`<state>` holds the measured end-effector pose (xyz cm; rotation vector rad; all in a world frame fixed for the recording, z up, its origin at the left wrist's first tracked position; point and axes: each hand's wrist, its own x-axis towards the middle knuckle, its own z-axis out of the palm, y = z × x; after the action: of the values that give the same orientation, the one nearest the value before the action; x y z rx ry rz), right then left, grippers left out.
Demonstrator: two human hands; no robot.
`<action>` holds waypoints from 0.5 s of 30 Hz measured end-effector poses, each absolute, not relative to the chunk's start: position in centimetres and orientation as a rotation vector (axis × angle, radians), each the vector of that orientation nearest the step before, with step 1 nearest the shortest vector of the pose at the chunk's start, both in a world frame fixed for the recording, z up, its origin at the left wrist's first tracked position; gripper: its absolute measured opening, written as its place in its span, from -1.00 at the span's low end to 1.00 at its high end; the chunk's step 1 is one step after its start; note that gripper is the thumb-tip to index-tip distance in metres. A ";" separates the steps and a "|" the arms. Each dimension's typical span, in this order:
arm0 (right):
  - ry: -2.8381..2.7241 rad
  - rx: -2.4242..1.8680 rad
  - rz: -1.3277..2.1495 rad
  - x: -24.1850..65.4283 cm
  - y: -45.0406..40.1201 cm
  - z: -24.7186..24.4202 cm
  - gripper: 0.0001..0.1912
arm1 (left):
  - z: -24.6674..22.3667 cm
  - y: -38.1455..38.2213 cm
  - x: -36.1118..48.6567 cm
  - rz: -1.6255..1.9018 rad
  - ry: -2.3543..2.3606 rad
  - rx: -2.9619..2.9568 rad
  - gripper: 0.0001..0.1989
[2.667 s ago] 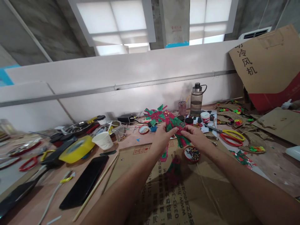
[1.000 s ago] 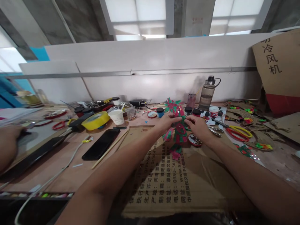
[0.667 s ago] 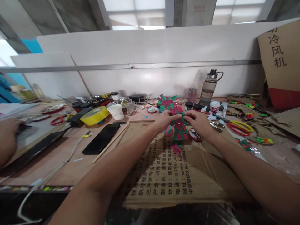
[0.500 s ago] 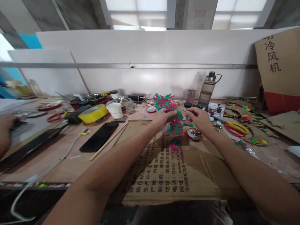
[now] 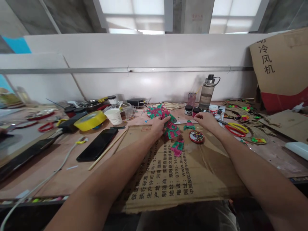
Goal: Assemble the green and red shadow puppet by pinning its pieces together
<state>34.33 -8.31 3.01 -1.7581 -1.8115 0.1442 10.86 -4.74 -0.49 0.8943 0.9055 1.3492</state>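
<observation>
Now, the left hand (image 5: 157, 126) pinches the pink-and-green painted cutout (image 5: 172, 132) above the cardboard sheet (image 5: 209, 175); the right hand (image 5: 207, 122) curls apart from it, and I can't tell whether its fingertips grip anything. It looks light, thin and bendable, best held by its broad middle. Cardboard spreads nearside; the red-rimmed dish (image 5: 197, 143) crowds the right.

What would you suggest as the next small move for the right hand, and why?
I would probably lower the right hand to the small pink-and-green piece and pick it up. It lies loose on the cardboard close to those fingertips, where I can see nothing held, while the left hand already has the larger painted cutout.
</observation>
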 end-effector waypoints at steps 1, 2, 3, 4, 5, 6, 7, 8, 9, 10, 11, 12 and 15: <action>-1.819 -1.770 0.137 34.3 -8.3 2.9 -0.85 | -0.7 -4.6 10.8 1.351 0.908 0.900 -0.66; -1.827 -1.778 0.130 34.3 -8.3 2.8 -0.85 | -0.9 -4.4 10.8 1.351 0.911 0.906 -0.65; -1.838 -1.784 0.124 34.3 -8.3 2.7 -0.85 | -1.1 -4.2 10.8 1.350 0.912 0.912 -0.64; -1.849 -1.787 0.120 34.3 -8.2 2.6 -0.85 | -1.3 -4.0 10.8 1.348 0.913 0.918 -0.63; -1.857 -1.790 0.117 34.3 -8.2 2.4 -0.84 | -1.4 -3.9 10.8 1.345 0.914 0.923 -0.63; -1.862 -1.792 0.116 34.3 -8.2 2.3 -0.84 | -1.4 -3.9 10.8 1.341 0.915 0.928 -0.62; -1.864 -1.794 0.117 34.3 -8.2 2.2 -0.83 | -1.5 -3.8 10.8 1.338 0.915 0.933 -0.61; -1.863 -1.795 0.121 34.4 -8.2 2.0 -0.83 | -1.5 -3.8 10.9 1.336 0.915 0.936 -0.60; -1.861 -1.795 0.127 34.4 -8.3 1.9 -0.83 | -1.5 -3.9 10.8 1.333 0.917 0.939 -0.60; -1.859 -1.793 0.135 34.4 -8.3 1.8 -0.84 | -1.5 -4.0 10.8 1.330 0.919 0.941 -0.60; -1.857 -1.791 0.145 34.3 -8.4 1.6 -0.84 | -1.4 -4.1 10.8 1.326 0.922 0.943 -0.60; -1.853 -1.788 0.154 34.3 -8.4 1.5 -0.85 | -1.4 -4.2 10.8 1.321 0.923 0.946 -0.60; -1.831 -1.779 0.172 34.2 -8.5 1.0 -0.86 | -1.2 -4.6 10.8 1.309 0.916 0.960 -0.61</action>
<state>34.19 -8.51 0.97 -1.7791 -1.8308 0.1718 10.80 -4.57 -1.16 0.9596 0.9164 1.3088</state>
